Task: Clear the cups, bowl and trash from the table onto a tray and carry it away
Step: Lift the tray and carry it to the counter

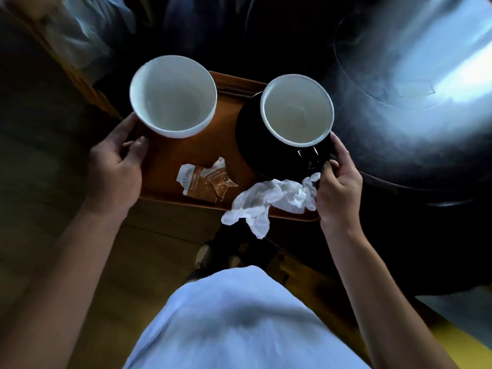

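The person holds an orange tray (165,158) in the air with both hands. The left hand (117,166) grips its left edge, thumb lying on the tray surface; the right hand (338,182) clasps the right edge. A white bowl (173,95) stands at the tray's far left. At the far right, a cup (296,110) with a white inside sits on a black saucer (255,145). A torn brown wrapper (205,179) lies near the middle, and a crumpled white napkin (269,201) hangs over the near edge, touching the right hand. A round dark table (399,145) is to the right.
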Demonstrator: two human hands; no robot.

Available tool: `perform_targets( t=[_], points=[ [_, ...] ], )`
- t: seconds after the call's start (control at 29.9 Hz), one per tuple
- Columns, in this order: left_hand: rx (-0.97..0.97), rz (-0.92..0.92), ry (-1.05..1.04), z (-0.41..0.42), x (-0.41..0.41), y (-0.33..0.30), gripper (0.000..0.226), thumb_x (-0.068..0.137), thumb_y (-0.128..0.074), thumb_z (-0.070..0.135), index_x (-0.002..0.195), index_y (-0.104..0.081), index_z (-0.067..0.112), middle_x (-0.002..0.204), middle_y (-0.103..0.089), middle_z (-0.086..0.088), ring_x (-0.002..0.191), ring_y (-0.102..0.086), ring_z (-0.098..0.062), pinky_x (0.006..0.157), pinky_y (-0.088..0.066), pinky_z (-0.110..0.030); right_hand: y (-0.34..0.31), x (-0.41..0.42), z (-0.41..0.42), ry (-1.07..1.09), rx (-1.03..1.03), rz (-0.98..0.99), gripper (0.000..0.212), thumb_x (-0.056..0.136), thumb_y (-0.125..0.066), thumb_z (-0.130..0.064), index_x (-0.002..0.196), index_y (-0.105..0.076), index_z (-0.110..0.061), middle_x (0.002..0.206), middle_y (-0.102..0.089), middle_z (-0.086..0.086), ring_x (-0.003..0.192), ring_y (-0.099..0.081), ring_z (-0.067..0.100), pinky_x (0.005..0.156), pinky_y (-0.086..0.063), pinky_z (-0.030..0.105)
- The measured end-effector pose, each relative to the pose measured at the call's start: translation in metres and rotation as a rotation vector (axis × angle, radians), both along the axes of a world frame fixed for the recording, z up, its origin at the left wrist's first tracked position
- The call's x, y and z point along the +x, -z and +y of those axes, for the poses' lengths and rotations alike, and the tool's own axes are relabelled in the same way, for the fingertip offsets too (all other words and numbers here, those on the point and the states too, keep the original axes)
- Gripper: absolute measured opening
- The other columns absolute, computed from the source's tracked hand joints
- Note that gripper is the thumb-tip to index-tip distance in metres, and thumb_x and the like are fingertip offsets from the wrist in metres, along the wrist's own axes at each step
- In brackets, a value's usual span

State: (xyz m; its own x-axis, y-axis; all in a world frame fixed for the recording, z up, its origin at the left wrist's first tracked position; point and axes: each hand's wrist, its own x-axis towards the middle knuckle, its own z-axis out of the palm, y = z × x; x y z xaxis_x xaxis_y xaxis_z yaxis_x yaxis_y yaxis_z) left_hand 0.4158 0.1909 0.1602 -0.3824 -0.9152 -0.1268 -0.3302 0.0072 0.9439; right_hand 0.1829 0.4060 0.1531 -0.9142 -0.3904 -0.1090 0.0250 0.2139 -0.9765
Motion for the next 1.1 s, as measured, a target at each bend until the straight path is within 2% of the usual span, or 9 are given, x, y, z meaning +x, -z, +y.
perform_targets(
  t=[0.17, 0.3, 0.37, 0.43, 0.6, 0.74, 0.8, 0.97, 1.1],
  points=[
    [-0.035, 0.084, -0.228, 0.041, 0.047, -0.015, 0.042, 0.105, -0.047, 0.01, 0.141, -0.055, 0.029, 0.136, -0.059, 0.012, 0.116, -0.056, 0.009, 0.091, -0.048, -0.007, -0.02, 0.007, -0.021, -0.251, -0.029, 0.013, 0.054, 0.1, -0.046, 0.004, 0.143, -0.058, -0.027, 0.084, -0.062, 0.007, 0.061, -0.045, 0.021, 0.052, -0.041, 0.023],
    [-0.032, 0.141, -0.446, 0.066, 0.098, -0.008, 0.037, 0.101, -0.053, 0.025, 0.121, -0.064, 0.055, 0.129, -0.065, 0.021, 0.127, -0.058, -0.004, 0.11, -0.046, -0.036, -0.028, 0.031, -0.048, -0.46, -0.019, 0.023, 0.05, 0.101, -0.05, 0.0, 0.141, -0.059, -0.029, 0.078, -0.058, 0.009, 0.054, -0.042, 0.013, 0.051, -0.039, 0.025],
    [-0.053, 0.167, -0.591, 0.078, 0.126, -0.002, 0.033, 0.096, -0.057, 0.032, 0.126, -0.066, 0.044, 0.129, -0.068, 0.013, 0.129, -0.06, -0.013, 0.113, -0.045, -0.043, -0.031, 0.049, -0.066, -0.554, -0.024, 0.026, 0.05, 0.101, -0.053, -0.001, 0.14, -0.06, -0.031, 0.078, -0.058, 0.01, 0.055, -0.043, 0.017, 0.055, -0.042, 0.028],
    [-0.111, 0.196, -0.712, 0.09, 0.154, -0.005, 0.032, 0.097, -0.059, 0.027, 0.128, -0.067, 0.03, 0.12, -0.069, 0.016, 0.124, -0.063, -0.015, 0.11, -0.047, -0.037, -0.032, 0.072, -0.086, -0.648, -0.037, 0.019, 0.052, 0.098, -0.055, -0.001, 0.138, -0.061, -0.034, 0.077, -0.056, 0.012, 0.064, -0.044, 0.024, 0.063, -0.042, 0.036],
    [-0.107, 0.266, -0.927, 0.115, 0.227, -0.026, 0.04, 0.1, -0.059, 0.018, 0.102, -0.071, 0.056, 0.102, -0.072, 0.035, 0.105, -0.063, 0.011, 0.094, -0.048, -0.013, -0.036, 0.151, -0.129, -0.868, -0.071, 0.0, 0.061, 0.088, -0.049, -0.001, 0.136, -0.063, -0.035, 0.081, -0.055, 0.017, 0.075, -0.048, 0.026, 0.072, -0.042, 0.04],
    [-0.123, 0.292, -1.097, 0.129, 0.304, -0.032, 0.034, 0.1, -0.06, 0.022, 0.107, -0.07, 0.053, 0.104, -0.07, 0.037, 0.112, -0.063, 0.011, 0.099, -0.048, -0.015, -0.045, 0.235, -0.158, -1.035, -0.122, -0.017, 0.059, 0.093, -0.045, 0.008, 0.14, -0.061, -0.025, 0.083, -0.064, 0.024, 0.077, -0.051, 0.022, 0.068, -0.047, 0.029],
    [-0.16, 0.276, -1.167, 0.137, 0.344, -0.034, 0.027, 0.099, -0.063, 0.024, 0.113, -0.068, 0.047, 0.102, -0.071, 0.035, 0.11, -0.064, 0.01, 0.1, -0.05, -0.018, -0.049, 0.281, -0.167, -1.097, -0.149, -0.017, 0.057, 0.095, -0.043, 0.011, 0.141, -0.061, -0.02, 0.099, -0.068, 0.023, 0.081, -0.053, 0.016, 0.066, -0.047, 0.017],
    [-0.25, 0.237, -1.314, 0.165, 0.454, -0.049, 0.029, 0.096, -0.066, 0.024, 0.116, -0.07, 0.045, 0.126, -0.07, 0.011, 0.123, -0.062, -0.003, 0.114, -0.044, -0.034, -0.052, 0.409, -0.186, -1.243, -0.18, -0.053, 0.055, 0.091, -0.048, 0.001, 0.138, -0.062, -0.024, 0.103, -0.066, 0.032, 0.085, -0.057, 0.024, 0.078, -0.045, 0.041],
    [-0.253, 0.252, -1.426, 0.189, 0.532, -0.061, 0.031, 0.099, -0.062, 0.019, 0.126, -0.069, 0.032, 0.119, -0.072, 0.014, 0.121, -0.065, -0.008, 0.105, -0.051, -0.031, -0.054, 0.504, -0.195, -1.355, -0.173, -0.031, 0.055, 0.096, -0.047, 0.009, 0.139, -0.062, -0.023, 0.103, -0.076, 0.01, 0.104, -0.074, 0.027, 0.094, -0.055, 0.043]
  ],
)
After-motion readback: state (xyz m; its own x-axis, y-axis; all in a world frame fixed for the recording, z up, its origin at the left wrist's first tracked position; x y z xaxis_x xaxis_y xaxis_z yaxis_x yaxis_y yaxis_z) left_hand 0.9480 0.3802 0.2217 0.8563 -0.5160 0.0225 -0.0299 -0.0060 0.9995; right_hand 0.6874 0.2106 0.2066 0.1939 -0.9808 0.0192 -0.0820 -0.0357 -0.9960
